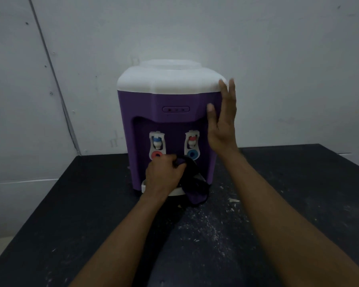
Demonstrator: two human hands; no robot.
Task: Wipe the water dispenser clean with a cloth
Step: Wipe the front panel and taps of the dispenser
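A purple water dispenser [170, 104] with a white top stands on a black table, two taps in its front recess. My left hand [164, 175] grips a dark purple cloth [193, 187] low in the recess, just below the taps and above the white drip tray [175, 191]. The cloth hangs down over the tray onto the table. My right hand [223, 121] lies flat with straight fingers against the dispenser's right side, reaching up to the white top.
The black table [71, 214] carries white specks and crumbs in front of the dispenser. A pale wall [278, 59] stands close behind. The table's left edge drops off at the lower left.
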